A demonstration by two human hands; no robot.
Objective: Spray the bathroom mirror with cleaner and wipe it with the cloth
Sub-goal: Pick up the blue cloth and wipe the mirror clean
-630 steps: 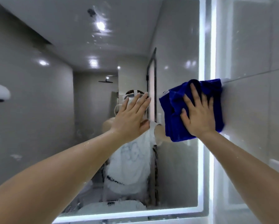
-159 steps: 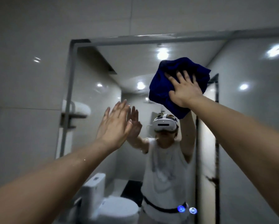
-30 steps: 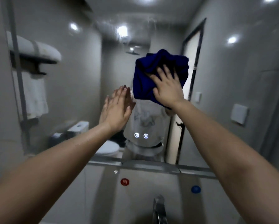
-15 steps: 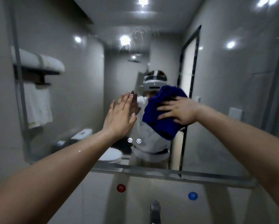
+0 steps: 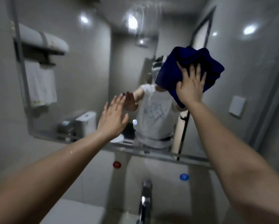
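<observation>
Right hand [image 5: 189, 87] flat against the blue cloth [image 5: 190, 68], fingers spread wide, palm pressing the bunched fabric onto the mirror [image 5: 90, 75]. No closed grasp around the cloth; held only by the open palm against the glass. Cloth at about one o'clock from frame centre, covering the reflected head of the person. Folds of fabric bulging past the fingertips toward two o'clock, a lower corner hanging down beside the wrist toward six o'clock.

Left hand [image 5: 113, 118] open and empty, fingers straight and close together, pointing toward twelve o'clock. Fingertips at or just short of the glass, meeting their own reflection at about one o'clock of the hand; actual contact hard to tell. A few droplets visible on the left forearm.

Mirror filling most of the upper frame, its metal lower edge running from nine o'clock down toward four o'clock. A streaky wet patch on the glass near twelve o'clock, over a reflected ceiling light. In the reflection: white towels [image 5: 41, 83] on a rack at ten o'clock, a toilet [image 5: 85, 122] at eight o'clock of the left hand, a dark door frame at one o'clock.

Below the mirror, a red round sticker [image 5: 116, 164] and a blue round sticker [image 5: 184, 177] on the wall. Chrome tap [image 5: 145, 199] at six o'clock, between and below the two stickers. View somewhat blurred.
</observation>
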